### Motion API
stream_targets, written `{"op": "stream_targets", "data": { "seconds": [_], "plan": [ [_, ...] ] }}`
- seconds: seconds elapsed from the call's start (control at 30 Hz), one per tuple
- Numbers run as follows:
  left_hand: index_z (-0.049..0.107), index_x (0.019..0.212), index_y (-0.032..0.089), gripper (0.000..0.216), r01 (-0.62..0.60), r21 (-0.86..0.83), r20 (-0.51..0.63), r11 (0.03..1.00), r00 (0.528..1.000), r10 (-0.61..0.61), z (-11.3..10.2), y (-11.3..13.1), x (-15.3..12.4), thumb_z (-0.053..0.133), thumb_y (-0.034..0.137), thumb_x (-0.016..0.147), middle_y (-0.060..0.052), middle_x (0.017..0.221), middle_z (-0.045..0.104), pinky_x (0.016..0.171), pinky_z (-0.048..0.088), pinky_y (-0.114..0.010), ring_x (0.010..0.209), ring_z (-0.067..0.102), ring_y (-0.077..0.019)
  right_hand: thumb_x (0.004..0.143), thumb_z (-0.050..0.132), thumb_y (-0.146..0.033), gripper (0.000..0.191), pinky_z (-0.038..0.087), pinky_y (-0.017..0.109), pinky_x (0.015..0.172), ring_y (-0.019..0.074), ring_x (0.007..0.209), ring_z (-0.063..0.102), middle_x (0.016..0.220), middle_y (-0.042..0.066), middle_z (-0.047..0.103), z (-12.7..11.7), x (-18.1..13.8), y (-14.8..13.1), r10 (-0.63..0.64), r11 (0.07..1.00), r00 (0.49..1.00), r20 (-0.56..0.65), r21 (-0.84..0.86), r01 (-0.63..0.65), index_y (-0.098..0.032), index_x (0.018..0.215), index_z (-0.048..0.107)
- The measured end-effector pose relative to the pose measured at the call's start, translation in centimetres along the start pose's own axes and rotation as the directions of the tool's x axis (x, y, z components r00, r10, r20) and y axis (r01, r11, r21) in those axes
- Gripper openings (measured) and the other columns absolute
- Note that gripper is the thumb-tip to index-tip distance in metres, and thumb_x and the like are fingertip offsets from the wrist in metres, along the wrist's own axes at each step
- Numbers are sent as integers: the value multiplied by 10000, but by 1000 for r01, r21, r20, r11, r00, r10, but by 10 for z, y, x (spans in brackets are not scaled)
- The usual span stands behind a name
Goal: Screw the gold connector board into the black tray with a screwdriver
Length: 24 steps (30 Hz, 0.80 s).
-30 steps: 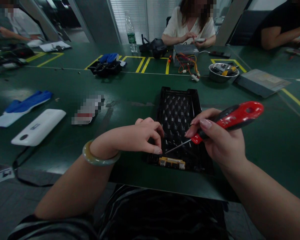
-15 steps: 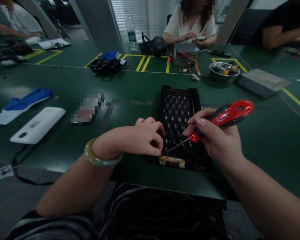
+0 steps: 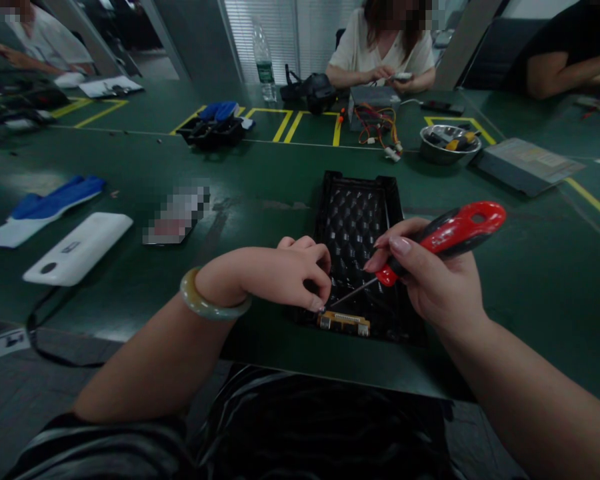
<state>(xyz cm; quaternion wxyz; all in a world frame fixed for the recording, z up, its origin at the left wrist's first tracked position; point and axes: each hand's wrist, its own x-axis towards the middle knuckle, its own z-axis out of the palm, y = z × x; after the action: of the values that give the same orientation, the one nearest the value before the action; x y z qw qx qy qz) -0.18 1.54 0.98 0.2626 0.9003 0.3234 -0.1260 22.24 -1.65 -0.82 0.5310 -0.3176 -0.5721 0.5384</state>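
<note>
A red and black screwdriver (image 3: 467, 227) is gripped in my right hand (image 3: 437, 283), its thin shaft slanting down to the left. The shaft's tip meets the thumb and finger of my left hand (image 3: 300, 275), which are pinched at the near left end of a small yellowish circuit board (image 3: 346, 323). Anything between those fingertips is too small to make out. This board, with silver connectors on it, sits at the near end of a black plastic cover (image 3: 353, 230) with a quilted-looking inner face. My left hand hides part of the cover's left edge.
Left of the hands lie a white power bank (image 3: 77, 250) and a blue and white glove (image 3: 55, 207). A metal bowl (image 3: 447, 152) of tools, a grey metal plate (image 3: 533, 165) and a power supply unit (image 3: 373, 107) stand farther back. Co-workers sit across the table.
My left hand has shifted slightly to the right, and the screwdriver's tip has come down left to its fingertips. The cover and the board stay in place.
</note>
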Motion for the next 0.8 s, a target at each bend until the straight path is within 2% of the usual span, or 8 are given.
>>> {"op": "stream_targets", "data": {
  "seconds": [0.27, 0.53, 0.8],
  "plan": [
    [750, 858, 294, 146, 14, -30, -5, 999, 1000, -15, -1, 1, 1, 663, 411, 868, -6, 1286, 533, 1075, 239, -440, 1255, 383, -261, 913, 683, -345, 130, 525, 166, 584, 95, 651, 690, 728, -5, 748, 2, -1, 0, 48, 999, 999, -9, 2, -48, -219, 905, 717],
    [771, 931, 340, 155, -24, -37, 19, 999, 999, 25, -1, -4, 3, 649, 426, 891, -17, 1291, 521, 1074, 238, -433, 1260, 378, -271, 897, 692, -368, 159, 494, 180, 544, 105, 625, 674, 708, -2, 738, 0, 1, -1, 22, 998, 997, -80, -58, -26, -213, 882, 721],
    [773, 911, 326, 152, 11, -5, 41, 1000, 999, -11, -4, 1, 3, 643, 400, 884, -21, 1288, 523, 1090, 218, -447, 1251, 384, -280, 899, 690, -363, 156, 530, 206, 581, 106, 614, 669, 723, 2, 745, 2, -1, 0, 20, 998, 999, -50, -67, -23, -209, 901, 711]
  ]
}}
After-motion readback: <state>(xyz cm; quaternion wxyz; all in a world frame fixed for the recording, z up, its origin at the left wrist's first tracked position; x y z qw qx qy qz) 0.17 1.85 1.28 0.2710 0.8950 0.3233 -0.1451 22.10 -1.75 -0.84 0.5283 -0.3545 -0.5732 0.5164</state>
